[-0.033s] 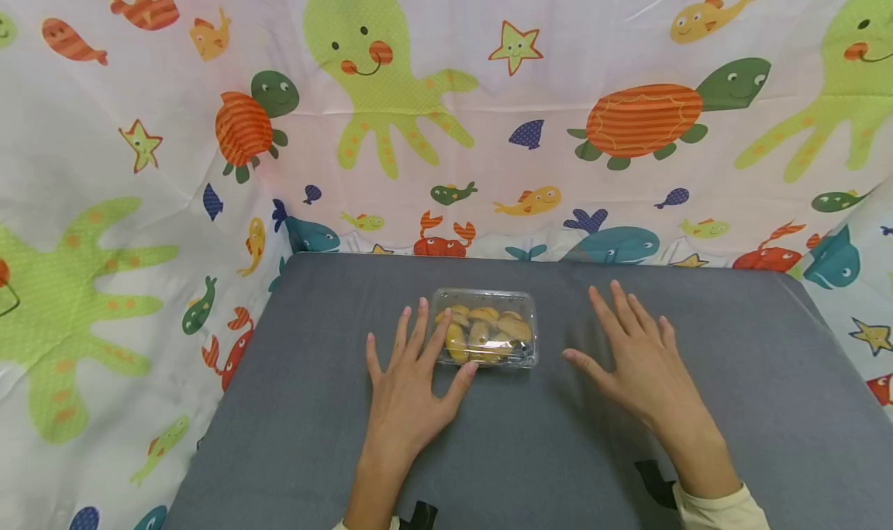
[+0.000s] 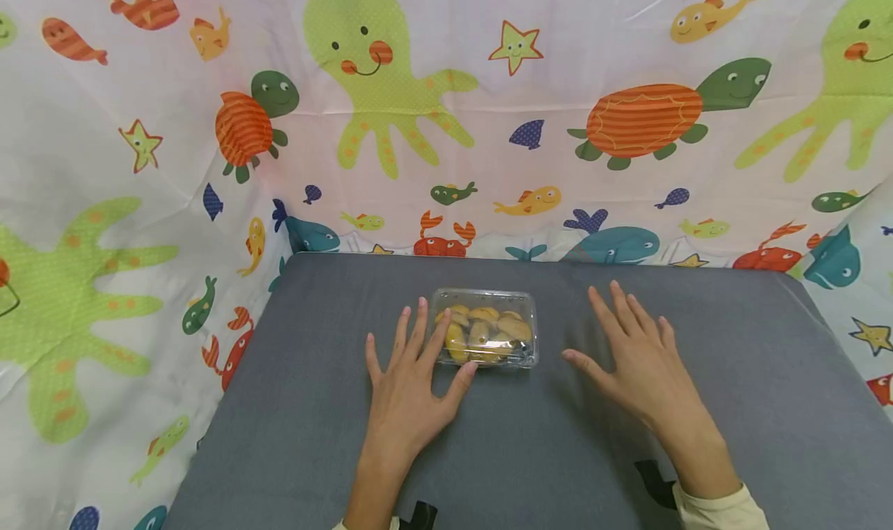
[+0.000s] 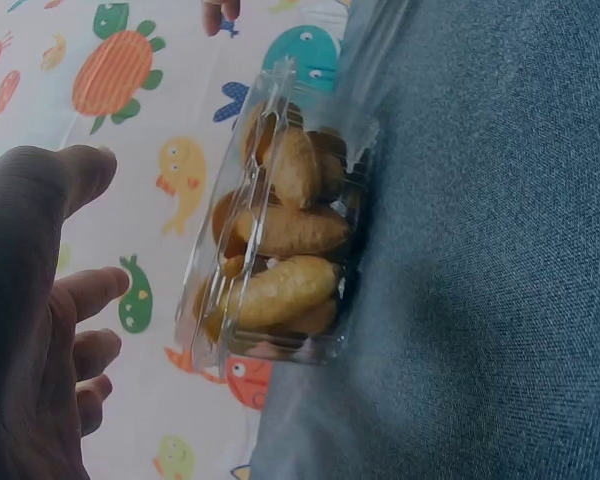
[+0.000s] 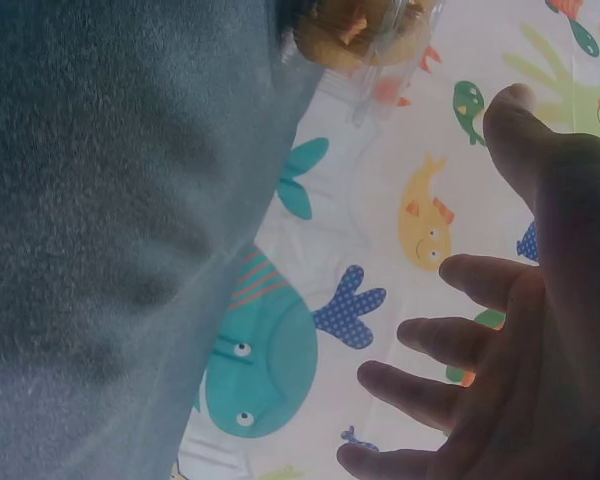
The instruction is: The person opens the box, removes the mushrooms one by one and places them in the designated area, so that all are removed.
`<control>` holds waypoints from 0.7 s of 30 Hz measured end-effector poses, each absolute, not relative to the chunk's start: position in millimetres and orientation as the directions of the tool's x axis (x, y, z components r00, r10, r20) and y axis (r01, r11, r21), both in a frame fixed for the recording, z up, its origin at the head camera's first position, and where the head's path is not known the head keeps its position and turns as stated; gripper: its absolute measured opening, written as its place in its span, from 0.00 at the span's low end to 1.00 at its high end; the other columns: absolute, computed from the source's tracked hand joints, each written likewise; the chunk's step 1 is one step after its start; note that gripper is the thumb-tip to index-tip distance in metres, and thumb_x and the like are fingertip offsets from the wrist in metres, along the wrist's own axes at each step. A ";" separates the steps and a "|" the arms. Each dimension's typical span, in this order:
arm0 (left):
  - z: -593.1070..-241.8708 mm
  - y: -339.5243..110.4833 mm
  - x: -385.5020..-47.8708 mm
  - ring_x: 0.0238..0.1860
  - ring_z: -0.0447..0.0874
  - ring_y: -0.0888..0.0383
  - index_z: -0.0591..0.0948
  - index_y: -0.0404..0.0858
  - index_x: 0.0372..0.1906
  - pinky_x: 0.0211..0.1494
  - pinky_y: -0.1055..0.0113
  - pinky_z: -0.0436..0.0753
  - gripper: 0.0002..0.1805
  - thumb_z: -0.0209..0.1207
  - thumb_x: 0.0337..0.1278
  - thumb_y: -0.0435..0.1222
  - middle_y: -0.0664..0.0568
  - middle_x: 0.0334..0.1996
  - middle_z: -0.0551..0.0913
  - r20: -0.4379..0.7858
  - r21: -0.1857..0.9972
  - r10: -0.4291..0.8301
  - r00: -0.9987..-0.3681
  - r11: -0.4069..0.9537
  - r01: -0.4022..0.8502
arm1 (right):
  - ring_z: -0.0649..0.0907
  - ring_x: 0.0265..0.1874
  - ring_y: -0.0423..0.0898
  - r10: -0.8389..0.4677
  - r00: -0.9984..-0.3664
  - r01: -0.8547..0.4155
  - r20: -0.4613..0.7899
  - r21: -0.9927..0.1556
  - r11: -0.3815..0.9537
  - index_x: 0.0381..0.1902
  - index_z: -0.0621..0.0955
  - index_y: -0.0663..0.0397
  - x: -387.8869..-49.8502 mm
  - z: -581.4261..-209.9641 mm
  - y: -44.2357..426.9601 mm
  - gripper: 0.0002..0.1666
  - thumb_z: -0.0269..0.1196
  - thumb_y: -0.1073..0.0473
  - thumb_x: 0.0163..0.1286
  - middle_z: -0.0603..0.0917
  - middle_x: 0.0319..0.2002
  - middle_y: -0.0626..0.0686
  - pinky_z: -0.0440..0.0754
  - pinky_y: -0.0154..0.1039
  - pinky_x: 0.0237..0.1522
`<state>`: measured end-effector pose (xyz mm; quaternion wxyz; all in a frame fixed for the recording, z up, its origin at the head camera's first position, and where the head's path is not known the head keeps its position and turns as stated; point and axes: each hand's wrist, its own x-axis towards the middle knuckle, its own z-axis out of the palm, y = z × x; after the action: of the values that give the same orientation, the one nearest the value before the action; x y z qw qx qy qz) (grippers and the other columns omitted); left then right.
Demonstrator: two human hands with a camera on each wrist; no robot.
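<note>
A clear plastic clamshell box (image 2: 526,301) lies flat, lid down, near the far middle of a grey cloth-covered table (image 2: 544,452). Rectangular with rounded corners, it catches glare along its front edge. Through the plastic show mushroom-shaped pieces (image 2: 513,328), yellow to tan, some with rounded caps and paler stems, packed closely side by side. Darker patches show at the bottom of the box; what they are is too small to tell.

The left hand (image 2: 412,394) has its fingers extended and spread, holding nothing. From the head, its index finger covers part of the box's left edge, and the thumb tip is by the front edge; the left wrist view shows a gap between hand and box. The right hand (image 2: 642,375), also spread and holding nothing, is well apart on the other side.

A black strap (image 2: 422,516) shows beside the left wrist, and a cream sleeve (image 2: 722,508) covers the right forearm. Behind the table hangs a white curtain (image 2: 453,26) printed with octopuses, turtles, fish, crabs and whales.
</note>
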<state>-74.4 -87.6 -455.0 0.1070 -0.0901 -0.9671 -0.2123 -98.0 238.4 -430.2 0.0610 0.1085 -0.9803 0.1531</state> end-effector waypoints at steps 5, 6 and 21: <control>-455.3 -91.4 -74.7 0.86 0.36 0.58 0.53 0.63 0.85 0.80 0.30 0.38 0.42 0.44 0.73 0.71 0.62 0.86 0.44 0.267 0.461 0.109 -0.958 0.858 0.226 | 0.62 0.78 0.71 -0.225 -0.960 -0.267 0.169 -0.302 0.915 0.85 0.59 0.47 -98.1 -429.7 234.5 0.59 0.65 0.26 0.69 0.58 0.83 0.64 0.52 0.79 0.71; -456.1 -92.7 -75.3 0.86 0.38 0.58 0.54 0.62 0.85 0.80 0.30 0.42 0.41 0.44 0.74 0.70 0.61 0.86 0.46 0.273 0.495 0.098 -0.957 0.839 0.227 | 0.64 0.77 0.71 -0.236 -0.956 -0.281 0.175 -0.313 0.907 0.84 0.62 0.49 -98.4 -429.4 233.3 0.56 0.66 0.28 0.69 0.62 0.81 0.63 0.54 0.78 0.71; -476.3 -103.9 -85.9 0.44 0.89 0.58 0.77 0.37 0.69 0.46 0.61 0.85 0.20 0.55 0.77 0.34 0.50 0.53 0.87 0.095 0.883 -0.163 -0.982 0.470 0.007 | 0.86 0.44 0.48 -0.500 -0.777 -0.614 0.382 -0.289 0.734 0.45 0.88 0.50 -104.0 -446.3 206.2 0.17 0.80 0.55 0.61 0.87 0.42 0.46 0.85 0.54 0.48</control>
<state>-85.9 -103.9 -476.3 0.0830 0.0458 -0.8532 -0.5129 -104.0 206.2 -446.3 0.1408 0.3025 -0.9205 0.2033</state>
